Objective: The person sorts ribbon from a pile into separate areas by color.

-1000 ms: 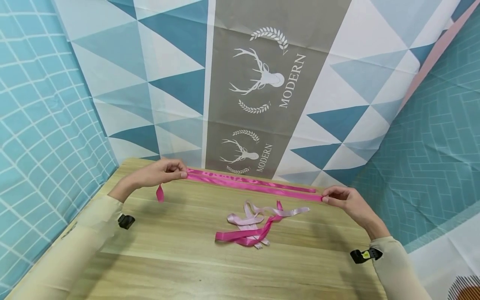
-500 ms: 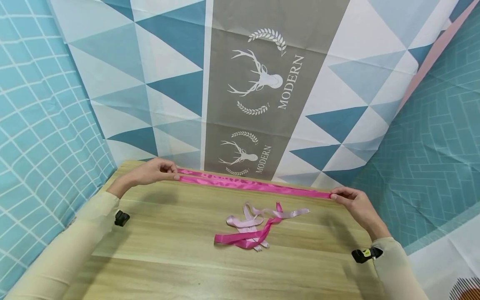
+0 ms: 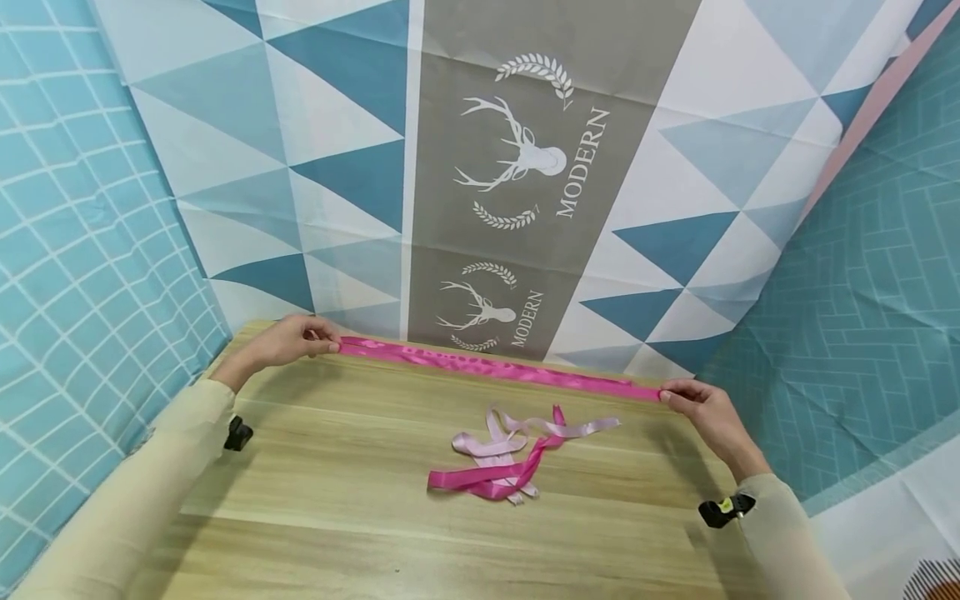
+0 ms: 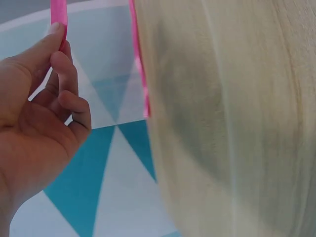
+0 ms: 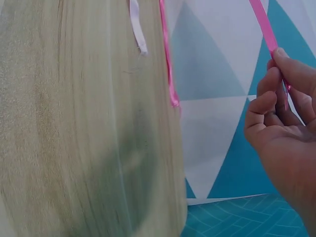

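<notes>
A bright pink satin ribbon is stretched taut between my two hands above the far edge of the table. My left hand pinches its left end between thumb and forefinger, the other fingers curled loosely. At the opposite end my right hand pinches it likewise; a short tail hangs inside the fingers in the right wrist view. Along the table's back edge lies a second pink ribbon, its other end showing in the right wrist view. From the head, the held ribbon largely overlaps it.
On the wooden table, a loose pile holds a darker pink ribbon and pale lilac ribbons. A patterned cloth hangs directly behind the table, with a blue checked cloth at the left.
My left hand has moved left and the right hand slightly right, lengthening the stretch of ribbon between them. The tail hanging below the left hand is gone. The held ribbon now overlaps the one behind.
</notes>
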Motion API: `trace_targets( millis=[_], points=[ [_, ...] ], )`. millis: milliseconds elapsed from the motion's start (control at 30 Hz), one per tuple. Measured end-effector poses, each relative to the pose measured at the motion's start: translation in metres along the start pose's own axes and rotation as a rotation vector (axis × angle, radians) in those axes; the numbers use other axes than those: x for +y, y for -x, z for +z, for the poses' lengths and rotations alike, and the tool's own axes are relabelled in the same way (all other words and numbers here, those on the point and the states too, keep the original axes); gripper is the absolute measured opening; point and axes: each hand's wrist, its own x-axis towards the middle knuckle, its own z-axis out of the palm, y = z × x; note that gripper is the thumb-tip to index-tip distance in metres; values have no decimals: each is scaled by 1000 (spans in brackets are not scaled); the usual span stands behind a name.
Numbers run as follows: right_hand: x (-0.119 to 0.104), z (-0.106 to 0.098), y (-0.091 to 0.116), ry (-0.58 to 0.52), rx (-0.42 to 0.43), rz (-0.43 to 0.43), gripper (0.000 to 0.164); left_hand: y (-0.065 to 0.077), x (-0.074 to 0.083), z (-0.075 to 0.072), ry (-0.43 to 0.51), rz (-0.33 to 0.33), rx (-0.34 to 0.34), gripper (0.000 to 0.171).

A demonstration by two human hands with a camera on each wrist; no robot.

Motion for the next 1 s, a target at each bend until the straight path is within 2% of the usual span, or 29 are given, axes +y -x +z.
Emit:
trace_targets(
  millis=[233, 367, 567, 667, 800, 1000],
  points=[
    [11, 10, -22, -69, 25, 14, 52, -5, -29, 4, 45, -117, 24, 26],
    [20, 19, -34, -47, 57, 56, 49, -11, -44, 7, 54, -153, 37, 31],
    [27, 34, -49, -15, 90, 81, 41, -20, -60, 14, 27, -208, 42, 29],
    [26, 42, -54, 15, 116, 83, 35, -25, -65, 16, 17, -216, 32, 28],
    [26, 48, -59, 61, 139, 97, 28, -29, -68, 18, -12, -201, 57, 27],
    [27, 53, -66, 51, 133, 151, 25, -32, -69, 18, -77, -198, 83, 27]
  ],
)
